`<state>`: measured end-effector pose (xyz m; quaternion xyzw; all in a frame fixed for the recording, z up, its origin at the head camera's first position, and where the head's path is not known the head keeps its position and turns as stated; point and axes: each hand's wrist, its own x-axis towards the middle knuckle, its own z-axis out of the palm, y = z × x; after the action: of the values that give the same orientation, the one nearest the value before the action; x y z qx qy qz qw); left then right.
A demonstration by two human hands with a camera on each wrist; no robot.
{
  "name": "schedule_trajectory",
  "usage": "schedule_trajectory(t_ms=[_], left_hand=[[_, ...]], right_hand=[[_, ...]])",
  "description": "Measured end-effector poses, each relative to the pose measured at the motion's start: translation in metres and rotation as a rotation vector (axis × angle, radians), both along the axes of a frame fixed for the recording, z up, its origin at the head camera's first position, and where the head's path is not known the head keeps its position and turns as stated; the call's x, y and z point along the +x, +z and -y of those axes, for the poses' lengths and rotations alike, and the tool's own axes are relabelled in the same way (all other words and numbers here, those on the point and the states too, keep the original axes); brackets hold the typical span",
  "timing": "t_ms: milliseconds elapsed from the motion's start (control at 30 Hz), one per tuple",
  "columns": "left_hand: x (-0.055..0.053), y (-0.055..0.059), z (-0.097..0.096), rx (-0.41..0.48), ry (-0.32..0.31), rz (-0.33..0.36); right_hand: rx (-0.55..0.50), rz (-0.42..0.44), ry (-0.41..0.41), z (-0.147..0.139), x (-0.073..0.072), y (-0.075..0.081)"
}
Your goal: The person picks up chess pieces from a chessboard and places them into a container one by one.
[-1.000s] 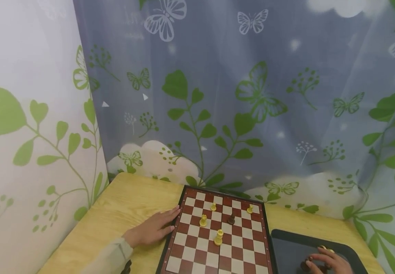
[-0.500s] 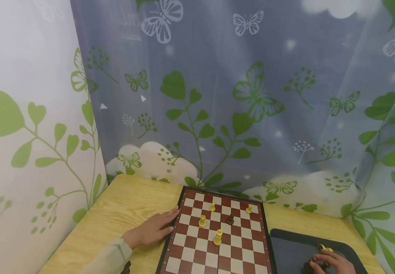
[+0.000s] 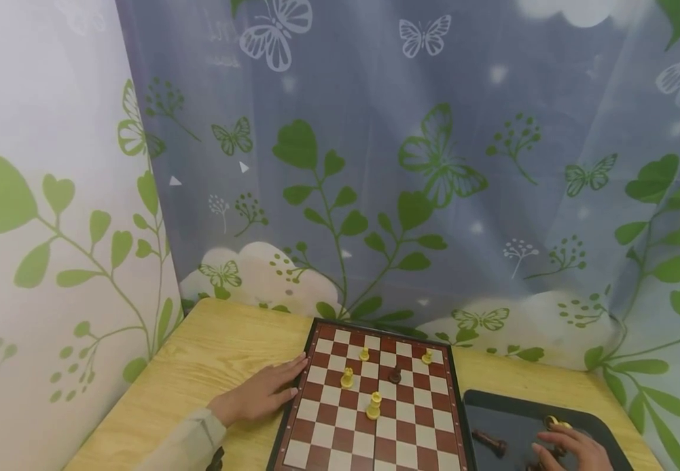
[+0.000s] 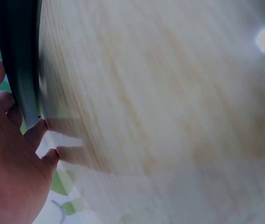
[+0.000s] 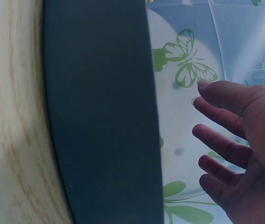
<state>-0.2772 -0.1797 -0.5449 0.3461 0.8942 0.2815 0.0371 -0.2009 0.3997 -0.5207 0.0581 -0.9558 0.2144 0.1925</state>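
Observation:
My left hand (image 3: 257, 396) lies with fairly straight fingers against the left edge of the chessboard (image 3: 328, 415). In the left wrist view its fingertips touch the board's dark side. Over the tray (image 3: 528, 405) on the right, my right hand (image 3: 578, 451) hovers with loosely bent fingers. Seen in the right wrist view, the right hand (image 5: 244, 135) has thumb and fingers apart and nothing visible between them. A dark brown chess piece (image 3: 489, 443) lies on its side in the tray, left of that hand. Other dark pieces beneath the fingers are partly hidden, and yellow pieces (image 3: 554, 422) lie just beyond.
On the board stand a large yellow piece (image 3: 374, 406), a yellow piece (image 3: 347, 378) left of it, two small yellow pawns (image 3: 364, 354) farther back and one dark piece (image 3: 395, 374). The wooden table (image 3: 228, 333) meets patterned curtains behind and at left.
A dark piece that was by my right fingers now lies apart at the tray's left. The right hand stays over the tray, its fingers shifted slightly. My left hand keeps its place.

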Motion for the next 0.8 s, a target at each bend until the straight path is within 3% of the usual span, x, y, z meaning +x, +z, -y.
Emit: schedule_trajectory(t_ms=[267, 367, 633, 800], left_hand=[[-0.002, -0.004, 0.000, 0.004, 0.005, -0.015], [-0.001, -0.003, 0.000, 0.004, 0.004, -0.008], [0.000, 0.000, -0.001, 0.002, 0.005, 0.013], [0.000, -0.001, -0.001, -0.003, 0.013, 0.023]], right_hand=[[0.007, -0.155, 0.005, 0.009, 0.003, 0.003], [0.001, -0.163, 0.004, 0.013, 0.004, 0.007], [-0.006, -0.114, 0.014, 0.030, 0.004, 0.014], [-0.054, 0.070, 0.022, 0.045, 0.005, 0.023]])
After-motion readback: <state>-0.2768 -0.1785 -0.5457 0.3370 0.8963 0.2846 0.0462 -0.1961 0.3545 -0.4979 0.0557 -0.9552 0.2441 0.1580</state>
